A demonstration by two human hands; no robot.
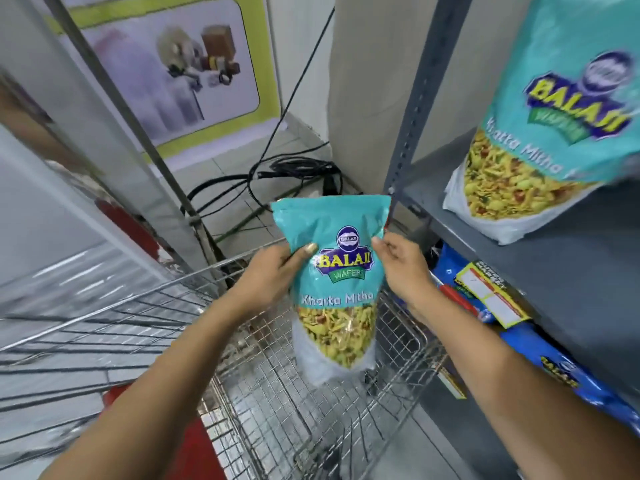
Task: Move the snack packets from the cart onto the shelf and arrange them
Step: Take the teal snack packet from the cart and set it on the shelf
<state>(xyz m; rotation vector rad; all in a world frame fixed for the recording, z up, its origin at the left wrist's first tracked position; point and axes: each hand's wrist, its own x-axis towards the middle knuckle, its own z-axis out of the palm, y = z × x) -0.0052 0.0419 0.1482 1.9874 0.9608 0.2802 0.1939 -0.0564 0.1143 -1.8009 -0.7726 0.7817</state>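
L hand (273, 275) & R hand (403, 268) clamp teal packet (337, 289), "Balaji Wafers Khatta Mitha", above cart (277, 393).

I see a teal packet (334, 271) with a yellow-and-purple logo, green band and a clear window of yellow mix. A second, matching teal packet (540, 133) sits at the grey shelf's (571, 271) front edge. Blue packs (561, 368) with a yellow-black label lie below. The cart (277, 393) is silver wire mesh with red trim.
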